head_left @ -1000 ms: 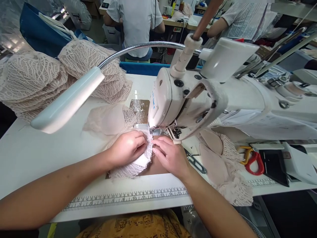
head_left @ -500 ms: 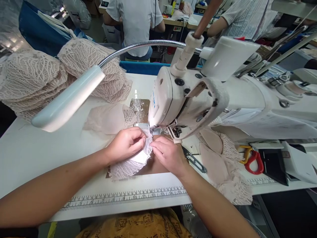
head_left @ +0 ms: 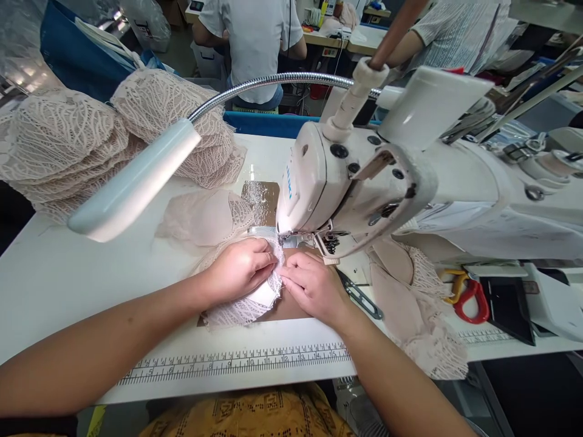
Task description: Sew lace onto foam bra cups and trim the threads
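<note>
A pale lace bra cup piece (head_left: 246,306) lies on the white table in front of the sewing machine head (head_left: 319,182). My left hand (head_left: 239,270) rests on top of the piece with fingers curled, pinching its lace edge. My right hand (head_left: 314,285) meets it from the right, fingers closed on the same edge just below the needle area (head_left: 285,237). Another lace cup (head_left: 200,218) lies flat behind my left hand.
Stacks of lace cups (head_left: 91,139) fill the table's back left. A gooseneck lamp (head_left: 132,182) hangs over the left side. More cups (head_left: 410,291) lie at right, beside thread snips (head_left: 359,297) and red-and-yellow scissors (head_left: 469,297). A printed ruler (head_left: 237,364) runs along the front edge. Two people sit beyond.
Both hands have pressed the lifted lace edge back down and shifted slightly toward the needle. The view has shifted a little rightward.
</note>
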Demonstrator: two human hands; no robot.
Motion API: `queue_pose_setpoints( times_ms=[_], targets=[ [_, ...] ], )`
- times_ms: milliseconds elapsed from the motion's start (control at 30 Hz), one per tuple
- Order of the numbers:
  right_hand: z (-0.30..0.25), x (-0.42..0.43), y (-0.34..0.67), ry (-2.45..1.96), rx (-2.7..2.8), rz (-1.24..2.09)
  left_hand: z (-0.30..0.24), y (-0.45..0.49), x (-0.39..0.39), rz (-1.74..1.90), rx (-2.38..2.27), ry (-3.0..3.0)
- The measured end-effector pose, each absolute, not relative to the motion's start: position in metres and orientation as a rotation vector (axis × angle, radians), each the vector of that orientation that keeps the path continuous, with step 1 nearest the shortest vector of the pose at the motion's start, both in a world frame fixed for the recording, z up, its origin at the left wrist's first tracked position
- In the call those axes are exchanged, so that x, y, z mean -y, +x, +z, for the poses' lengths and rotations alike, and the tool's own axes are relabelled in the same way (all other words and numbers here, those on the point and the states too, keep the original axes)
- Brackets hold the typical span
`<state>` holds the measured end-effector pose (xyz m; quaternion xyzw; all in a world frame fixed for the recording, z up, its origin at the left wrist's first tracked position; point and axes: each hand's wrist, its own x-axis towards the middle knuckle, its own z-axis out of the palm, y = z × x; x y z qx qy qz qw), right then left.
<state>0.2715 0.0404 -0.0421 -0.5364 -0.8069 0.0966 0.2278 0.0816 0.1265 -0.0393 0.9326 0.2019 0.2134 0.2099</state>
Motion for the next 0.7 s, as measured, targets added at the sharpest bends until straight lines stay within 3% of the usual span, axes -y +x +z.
queue_pose_setpoints(
  times_ms=[200, 533, 700],
  targets=[
    [-0.0423, -0.0387, 0.2731, -1.493, 2.051, 0.377, -0.0361, 0.0790, -0.1270, 0.543, -0.439, 2.677],
    [-0.0469, -0.0421, 0.2655, -1.683, 2.173, 0.091, -0.0326, 0.0795, -0.1241, 0.562, -0.456, 2.830],
    [-0.0467, -0.0412, 0.2646, -1.692, 2.172, 0.098, -0.0316, 0.0819, -0.1264, 0.601, -0.557, 2.875]
  ],
)
